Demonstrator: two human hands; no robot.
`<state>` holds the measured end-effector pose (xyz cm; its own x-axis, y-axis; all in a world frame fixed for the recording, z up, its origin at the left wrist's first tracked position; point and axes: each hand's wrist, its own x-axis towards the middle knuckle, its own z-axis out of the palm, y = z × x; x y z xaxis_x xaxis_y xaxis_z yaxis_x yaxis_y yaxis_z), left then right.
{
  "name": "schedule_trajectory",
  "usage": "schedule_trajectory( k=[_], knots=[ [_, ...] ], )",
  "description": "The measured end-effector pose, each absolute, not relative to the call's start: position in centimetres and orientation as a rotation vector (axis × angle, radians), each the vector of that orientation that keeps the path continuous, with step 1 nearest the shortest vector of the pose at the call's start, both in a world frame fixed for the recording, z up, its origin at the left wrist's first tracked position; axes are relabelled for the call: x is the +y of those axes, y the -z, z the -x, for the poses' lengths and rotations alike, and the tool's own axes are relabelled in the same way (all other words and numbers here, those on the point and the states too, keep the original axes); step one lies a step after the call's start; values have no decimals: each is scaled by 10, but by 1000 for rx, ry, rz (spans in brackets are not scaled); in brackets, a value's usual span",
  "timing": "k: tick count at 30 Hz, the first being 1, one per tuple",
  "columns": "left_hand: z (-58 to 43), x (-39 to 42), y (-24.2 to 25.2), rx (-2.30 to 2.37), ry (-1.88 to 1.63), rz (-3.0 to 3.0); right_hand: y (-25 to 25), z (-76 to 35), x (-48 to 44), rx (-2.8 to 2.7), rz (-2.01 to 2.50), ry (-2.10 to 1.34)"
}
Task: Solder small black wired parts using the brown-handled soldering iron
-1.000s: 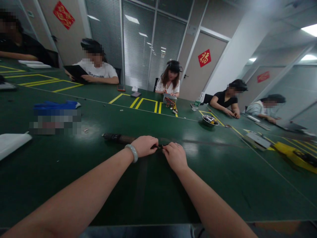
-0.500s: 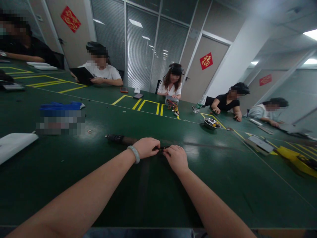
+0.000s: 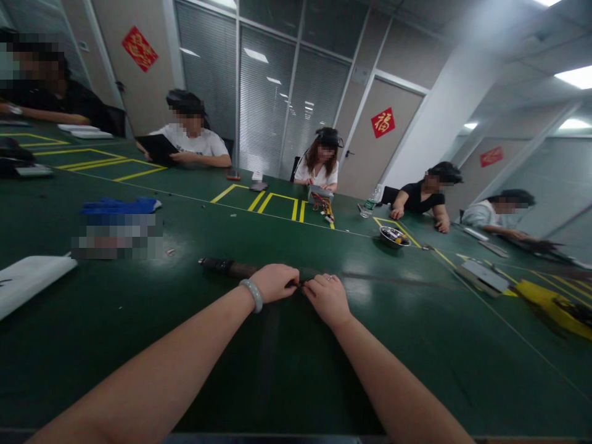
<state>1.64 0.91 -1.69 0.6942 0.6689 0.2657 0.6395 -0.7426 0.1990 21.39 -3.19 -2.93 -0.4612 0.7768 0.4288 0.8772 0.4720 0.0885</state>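
While your forearms (image 3: 152, 351) are reaching in over the green table (image 3: 222, 394), your left hand (image 3: 276, 282) and your right hand (image 3: 327, 298) are almost meeting, fingertips turned toward each other. Both are pinching a small dark piece (image 3: 301, 284), thumbs and fingers closing on it from either side; your fingers are hiding most of it, so its shape is hard to tell. It is sitting in the narrow gap between your hands, straight ahead of you. A dark rod (image 3: 229, 267) is lying on the table, its far end showing to the left and the rest running behind your left hand; whether it is joining the small piece, you cannot tell from here. You are wearing a pale bracelet (image 3: 252, 295) on the left wrist and a ring (image 3: 330, 278) on the right hand. Farther left, a blue item (image 3: 120, 206) is lying beyond a white packet (image 3: 34, 277). To the right, a metal bowl (image 3: 385, 239) is holding small parts, with a clear bottle (image 3: 370, 203) standing behind it. Across the table, a person in white (image 3: 308, 171) is working at a grey box (image 3: 320, 195) with coloured wires (image 3: 327, 211).
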Motion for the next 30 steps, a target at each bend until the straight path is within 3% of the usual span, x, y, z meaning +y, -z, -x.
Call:
schedule_trajectory(
  k=[14,21,30],
  knots=[
    [-17,3,11,1125,-511,-2756,41,-209,-13,-2523,1318,364],
    [-19,-14,-5,971,-761,-2866,34,-203,-12,-2613,1298,436],
    [-20,-27,-2,809,-438,-2796,25,-255,-22,-2505,1579,415]
  ],
)
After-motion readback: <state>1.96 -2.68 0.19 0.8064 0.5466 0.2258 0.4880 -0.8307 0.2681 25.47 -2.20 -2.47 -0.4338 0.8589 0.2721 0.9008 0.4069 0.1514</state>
